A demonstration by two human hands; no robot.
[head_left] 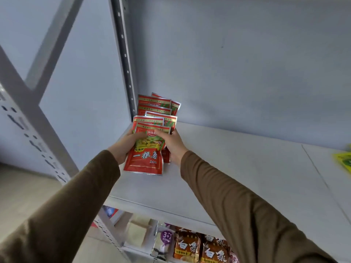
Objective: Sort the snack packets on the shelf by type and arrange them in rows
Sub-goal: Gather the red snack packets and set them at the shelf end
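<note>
We look up at a white metal shelf (237, 168) whose board runs from the near edge back to a pale wall, with a perforated upright post (123, 54) rising at its far-left corner. Against that post, in the back-left corner of the board, sits a row of red snack packets (154, 109), overlapping one behind another, so that only their top strips show and we cannot count them with any certainty.

Both our arms reach up in brown sleeves (237, 205). Our left hand (124, 147) curls around the left edge of the frontmost red packet (145, 160), thumb across its face and fingers hidden behind. Our right hand (171, 147) grips the right edge of the same bundle, thumb on the front near the logo; its fingers are out of sight behind the packets. The lower half of the front packet hangs below both hands, its bottom seam just above or touching the board; we cannot tell which. A second red packet peeks out beneath the right palm.

At the far right edge, a yellow-green packet (343, 158) lies on the board, cut off by the frame. Below, on the lower shelf, stand orange noodle packs (188, 245) and a silvery pack with a purple label (163, 242), partly cropped and blurred.
</note>
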